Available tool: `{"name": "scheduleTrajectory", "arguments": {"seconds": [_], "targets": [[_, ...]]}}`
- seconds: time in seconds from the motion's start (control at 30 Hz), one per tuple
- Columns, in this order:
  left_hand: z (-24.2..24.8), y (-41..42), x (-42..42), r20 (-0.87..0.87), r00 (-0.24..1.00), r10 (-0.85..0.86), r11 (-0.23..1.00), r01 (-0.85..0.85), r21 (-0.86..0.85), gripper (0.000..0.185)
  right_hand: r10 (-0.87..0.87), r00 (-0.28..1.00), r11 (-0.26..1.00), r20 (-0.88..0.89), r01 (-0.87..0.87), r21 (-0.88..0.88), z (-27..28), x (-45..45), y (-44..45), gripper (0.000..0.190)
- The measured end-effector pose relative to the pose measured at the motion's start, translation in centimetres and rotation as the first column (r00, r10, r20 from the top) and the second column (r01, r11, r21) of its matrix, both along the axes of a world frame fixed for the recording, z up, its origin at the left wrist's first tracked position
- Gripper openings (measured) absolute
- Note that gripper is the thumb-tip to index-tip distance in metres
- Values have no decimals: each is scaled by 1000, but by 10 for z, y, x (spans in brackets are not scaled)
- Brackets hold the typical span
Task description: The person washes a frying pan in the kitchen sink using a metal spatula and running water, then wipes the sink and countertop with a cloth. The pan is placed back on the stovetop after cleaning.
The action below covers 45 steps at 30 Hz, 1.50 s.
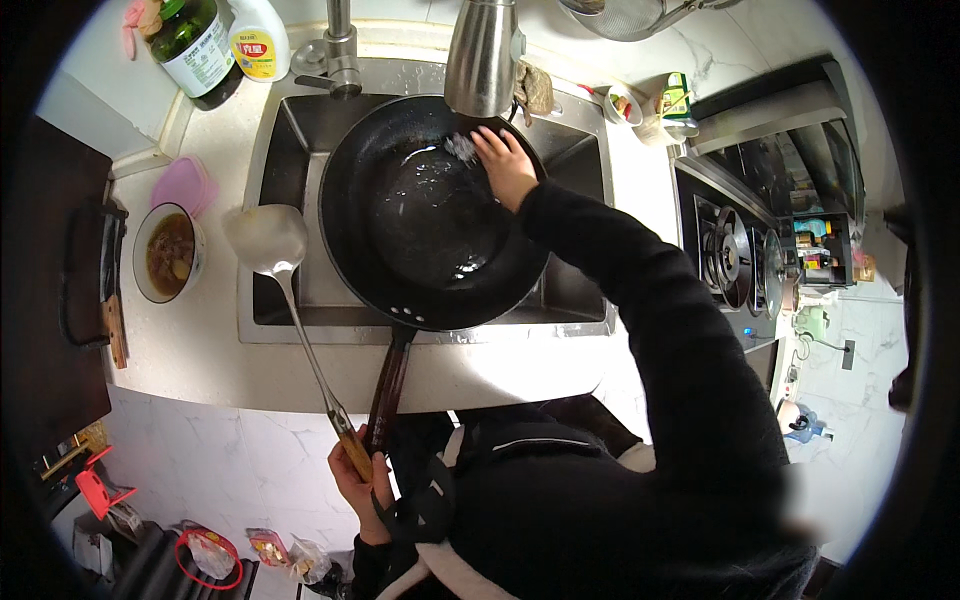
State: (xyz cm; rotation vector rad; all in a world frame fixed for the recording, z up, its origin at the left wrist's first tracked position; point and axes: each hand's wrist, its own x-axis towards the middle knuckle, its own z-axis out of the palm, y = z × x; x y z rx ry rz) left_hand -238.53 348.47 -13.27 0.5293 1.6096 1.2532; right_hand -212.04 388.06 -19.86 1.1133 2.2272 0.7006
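A large black wok [435, 217] rests over the stainless steel sink [292, 150], with wet, shiny patches inside. Near its upper right wall, my right hand [504, 161] holds a grey scouring pad [460, 148] under its fingertips. At the lower left, my left hand [364, 480] grips the wooden handle of a metal wok spatula [279, 236], whose blade lies over the sink's left edge. The wok's long dark handle [390, 382] also reaches that hand, between thumb and fingers.
A bowl of brown soup [171, 251] and a pink lid [182, 185] sit on the left counter, near a knife [114, 315] in a rack. The faucet [343, 60] and a steel cylinder [482, 60] stand behind the wok. A gas stove [727, 255] is at right.
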Motion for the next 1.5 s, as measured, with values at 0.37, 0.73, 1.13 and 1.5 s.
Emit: {"name": "scheduleTrajectory", "arguments": {"seconds": [0.37,0.73,1.13,1.5], "targets": [[-4,3,0,-44,999,25,996,-21,87,49,-467,617,434,-634,-464,-772,-10,-65,-121,54],[27,8,-9,-168,985,-34,990,57,133,46,-584,728,811,-360,535,-234,31,-2,-106,14],[16,3,-2,-63,998,5,998,-1,57,46,-402,371,738,-837,-411,-536,-26,-170,-84,30],[31,12,0,-100,994,35,990,-21,139,45,-141,809,633,-571,-370,-680,28,-19,-110,33]]}}
